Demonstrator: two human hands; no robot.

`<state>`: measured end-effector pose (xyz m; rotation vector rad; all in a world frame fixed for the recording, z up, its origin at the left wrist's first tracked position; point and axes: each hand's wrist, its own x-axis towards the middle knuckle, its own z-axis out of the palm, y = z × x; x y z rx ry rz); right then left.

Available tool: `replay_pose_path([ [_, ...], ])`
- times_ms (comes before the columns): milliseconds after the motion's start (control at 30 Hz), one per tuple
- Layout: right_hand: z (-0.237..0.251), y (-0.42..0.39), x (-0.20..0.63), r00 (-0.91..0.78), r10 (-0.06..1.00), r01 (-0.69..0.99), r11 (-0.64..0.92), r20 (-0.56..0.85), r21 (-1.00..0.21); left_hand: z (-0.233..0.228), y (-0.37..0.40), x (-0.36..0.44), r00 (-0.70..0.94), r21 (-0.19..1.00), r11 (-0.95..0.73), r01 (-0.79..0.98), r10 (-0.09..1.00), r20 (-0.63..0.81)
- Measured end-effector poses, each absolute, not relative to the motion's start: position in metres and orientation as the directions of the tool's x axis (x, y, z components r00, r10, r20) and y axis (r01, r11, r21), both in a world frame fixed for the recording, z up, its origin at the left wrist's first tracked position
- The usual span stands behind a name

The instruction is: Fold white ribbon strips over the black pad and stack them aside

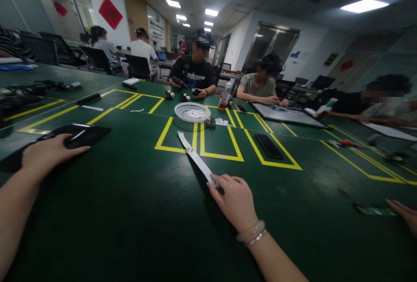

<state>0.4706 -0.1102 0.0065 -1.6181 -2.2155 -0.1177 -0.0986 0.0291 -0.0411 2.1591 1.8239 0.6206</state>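
the right hand (235,199) lies palm down on the green table (130,212), its fingertips pinching the near end of a long white strip (195,157). the strip runs away from the hand, up and to the left across the table, and its far end crosses the yellow line of a taped box (221,157). a pale bracelet (251,232) sits on the right wrist.

the left hand (45,155) rests far to the left, well apart from the strip, fingers stretched flat and loose on the near edge of a black tablet (85,134). it grips nothing; it only touches the tablet. a thin white stylus (77,135) lies on the tablet just beyond the fingertips.

past the strip's far end stands a white basket (192,111), round and slotted, with a small black part (210,123) and a crumpled white scrap (223,121) just to its right. a black phone (269,146) lies inside the next yellow box, to the right of the strip and apart from it.

across the table sit other people: one in a black shirt (194,74) holding a dark tool, one in a grey-green shirt (256,85) with arms on the table beside a bottle (224,98) and a large grey panel (286,114). at the right edge, another person's fingertips (404,212) touch a small green board (374,210).
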Motion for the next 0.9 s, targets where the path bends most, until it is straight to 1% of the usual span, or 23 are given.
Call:
replay_pose_path([
  [33, 0.007, -0.11, 0.471, -0.251, 0.896, 0.934, 0.323, 0.367, -0.151, -0.035, 0.029, -0.082, 0.014, 0.405, -0.092, 0.91, 0.981, 0.192],
  [67, 0.007, -0.109, 0.472, -0.244, 0.896, 0.939, 0.314, 0.372, -0.141, -0.028, 0.028, -0.062, -0.138, 0.333, 0.051, 0.941, 0.961, 0.24],
  [100, 0.008, -0.109, 0.473, -0.235, 0.897, 0.944, 0.302, 0.375, -0.132, -0.022, 0.026, -0.04, -0.178, 0.29, 0.107, 0.951, 0.957, 0.229],
  [133, 0.008, -0.108, 0.474, -0.225, 0.899, 0.949, 0.29, 0.377, -0.125, -0.016, 0.022, -0.015, -0.111, 0.258, 0.058, 0.964, 0.974, 0.196],
  [167, 0.008, -0.107, 0.475, -0.213, 0.9, 0.954, 0.276, 0.379, -0.119, -0.012, 0.018, 0.01, 0.036, 0.227, -0.071, 0.971, 0.987, 0.155],
  [233, 0.008, -0.106, 0.478, -0.188, 0.901, 0.963, 0.247, 0.391, -0.106, -0.007, 0.006, 0.058, 0.215, 0.22, -0.24, 0.946, 0.968, 0.131],
  [300, 0.008, -0.105, 0.479, -0.17, 0.899, 0.97, 0.224, 0.404, -0.091, -0.007, -0.01, 0.099, 0.413, 0.213, -0.431, 0.877, 0.902, 0.125],
  [367, 0.008, -0.105, 0.479, -0.167, 0.895, 0.973, 0.218, 0.413, -0.079, -0.008, -0.03, 0.132, 0.584, 0.223, -0.593, 0.774, 0.804, 0.113],
  [433, 0.008, -0.106, 0.478, -0.172, 0.894, 0.974, 0.218, 0.413, -0.066, -0.008, -0.049, 0.158, 0.693, 0.255, -0.691, 0.676, 0.714, 0.097],
  [567, 0.007, -0.107, 0.476, -0.189, 0.898, 0.972, 0.229, 0.397, -0.056, -0.009, -0.074, 0.188, 0.815, 0.32, -0.79, 0.523, 0.573, 0.084],
  [633, 0.005, -0.107, 0.476, -0.211, 0.894, 0.963, 0.26, 0.396, -0.073, -0.011, -0.077, 0.194, 0.839, 0.337, -0.806, 0.486, 0.538, 0.077],
  [700, 0.004, -0.106, 0.475, -0.233, 0.886, 0.951, 0.294, 0.401, -0.095, -0.014, -0.077, 0.196, 0.841, 0.336, -0.808, 0.484, 0.535, 0.078],
  [767, 0.003, -0.105, 0.474, -0.268, 0.874, 0.932, 0.341, 0.406, -0.119, -0.019, -0.074, 0.195, 0.833, 0.306, -0.815, 0.493, 0.543, 0.106],
  [900, 0.004, -0.106, 0.471, -0.384, 0.833, 0.86, 0.48, 0.397, -0.175, -0.025, -0.073, 0.193, 0.782, 0.184, -0.825, 0.534, 0.565, 0.265],
])
